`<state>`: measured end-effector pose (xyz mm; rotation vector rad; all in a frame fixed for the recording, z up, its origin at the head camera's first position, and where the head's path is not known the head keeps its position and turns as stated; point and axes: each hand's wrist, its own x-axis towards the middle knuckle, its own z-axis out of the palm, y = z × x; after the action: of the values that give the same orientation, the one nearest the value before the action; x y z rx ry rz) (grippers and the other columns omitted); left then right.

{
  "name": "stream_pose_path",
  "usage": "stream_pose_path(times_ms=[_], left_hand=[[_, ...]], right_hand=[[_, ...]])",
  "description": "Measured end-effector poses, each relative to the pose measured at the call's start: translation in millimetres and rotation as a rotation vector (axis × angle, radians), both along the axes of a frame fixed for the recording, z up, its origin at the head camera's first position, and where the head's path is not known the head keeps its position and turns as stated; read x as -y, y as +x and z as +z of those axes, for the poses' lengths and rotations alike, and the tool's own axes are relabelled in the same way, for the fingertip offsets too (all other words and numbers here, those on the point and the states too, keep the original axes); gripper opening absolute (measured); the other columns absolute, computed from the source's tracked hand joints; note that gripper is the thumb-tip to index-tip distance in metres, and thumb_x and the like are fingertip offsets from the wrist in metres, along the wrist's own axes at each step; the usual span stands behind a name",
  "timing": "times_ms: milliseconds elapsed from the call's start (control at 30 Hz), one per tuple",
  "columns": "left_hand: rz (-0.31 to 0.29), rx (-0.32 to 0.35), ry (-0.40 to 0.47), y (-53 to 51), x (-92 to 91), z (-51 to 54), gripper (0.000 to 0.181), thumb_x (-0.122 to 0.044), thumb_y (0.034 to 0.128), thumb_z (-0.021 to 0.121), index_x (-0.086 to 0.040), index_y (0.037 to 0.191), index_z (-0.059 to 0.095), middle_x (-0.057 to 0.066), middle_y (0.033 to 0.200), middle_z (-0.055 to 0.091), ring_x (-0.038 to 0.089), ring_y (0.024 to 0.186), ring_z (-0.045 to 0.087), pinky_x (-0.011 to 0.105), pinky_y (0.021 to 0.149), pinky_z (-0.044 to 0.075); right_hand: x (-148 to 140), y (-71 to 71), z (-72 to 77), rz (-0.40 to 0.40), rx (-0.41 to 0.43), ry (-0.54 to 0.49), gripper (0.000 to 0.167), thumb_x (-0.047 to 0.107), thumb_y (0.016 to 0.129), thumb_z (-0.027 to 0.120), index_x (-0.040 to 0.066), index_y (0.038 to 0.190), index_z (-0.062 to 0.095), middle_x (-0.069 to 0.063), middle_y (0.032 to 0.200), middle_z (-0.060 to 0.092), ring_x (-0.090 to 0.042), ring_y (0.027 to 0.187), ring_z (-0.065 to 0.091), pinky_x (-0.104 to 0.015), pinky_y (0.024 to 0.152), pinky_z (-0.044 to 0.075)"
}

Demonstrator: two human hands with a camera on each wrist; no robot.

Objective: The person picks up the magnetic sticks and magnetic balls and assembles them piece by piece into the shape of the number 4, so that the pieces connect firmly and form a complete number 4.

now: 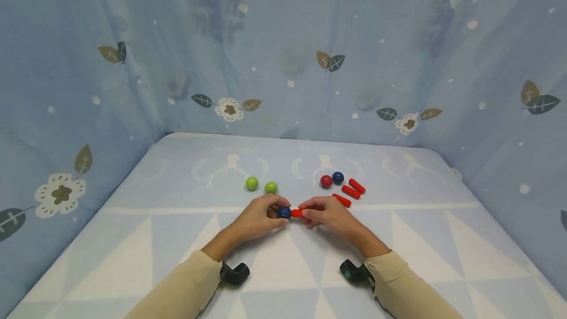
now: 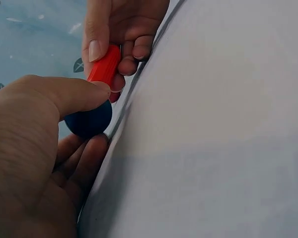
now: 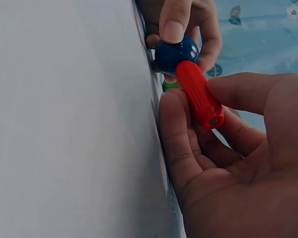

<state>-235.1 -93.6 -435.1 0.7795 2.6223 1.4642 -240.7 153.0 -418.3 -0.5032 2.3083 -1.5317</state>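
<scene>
Facing each other: left hand (image 1: pixel 258 217) gripping blue ball (image 1: pixel 284 212), right hand (image 1: pixel 331 214) pinching red stick (image 3: pixel 197 94), forearms (image 1: pixel 177 284) angled inward.

this looks like a small curtained-off recording booth; whether it stands in a home or a studio cannot be told. blue fabric (image 1: pixel 283 18), printed with leaves and white flowers, hangs in folds behind the desk (image 1: pixel 398 156) and on both sides. the desk wears a cloth (image 1: pixel 283 270) of pale triangles and antlered heads. a black wrist camera (image 1: pixel 235 273) sits by each beige sleeve (image 1: pixel 181 284).
</scene>
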Motion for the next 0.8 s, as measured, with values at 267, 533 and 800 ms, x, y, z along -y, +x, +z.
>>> stream_pose_path(times_ms=[267,533,800], left_hand=[[0.011,-0.024,-0.031,4.0,0.7,0.2,0.034,-0.012,0.0858,0.078,-0.009,0.119,0.068,-0.004,0.105,0.066,0.011,0.088,0.061,0.028,0.079,0.052],[0.014,-0.042,-0.056,3.8,0.9,-1.4,0.032,-0.023,0.0873,0.08,-0.016,0.118,0.072,-0.008,0.107,0.067,0.011,0.088,0.06,0.028,0.078,0.051],[-0.01,-0.092,-0.038,3.2,1.6,-3.0,0.028,-0.024,0.0884,0.079,-0.02,0.115,0.075,-0.01,0.105,0.067,0.011,0.086,0.058,0.028,0.074,0.051]], right_hand=[[3.0,3.2,0.3,-0.013,0.001,-0.001,0.028,0.023,0.097,0.068,0.006,0.118,0.071,-0.008,0.098,0.072,-0.026,0.083,0.07,-0.036,0.083,0.054],[3.9,4.8,-0.9,-0.005,-0.01,-0.013,0.025,0.02,0.097,0.068,0.003,0.116,0.071,-0.009,0.097,0.071,-0.026,0.083,0.07,-0.036,0.081,0.056],[1.4,3.4,2.3,0.014,-0.008,-0.006,0.03,0.021,0.097,0.067,0.002,0.12,0.069,-0.011,0.1,0.071,-0.027,0.083,0.071,-0.037,0.082,0.055]])
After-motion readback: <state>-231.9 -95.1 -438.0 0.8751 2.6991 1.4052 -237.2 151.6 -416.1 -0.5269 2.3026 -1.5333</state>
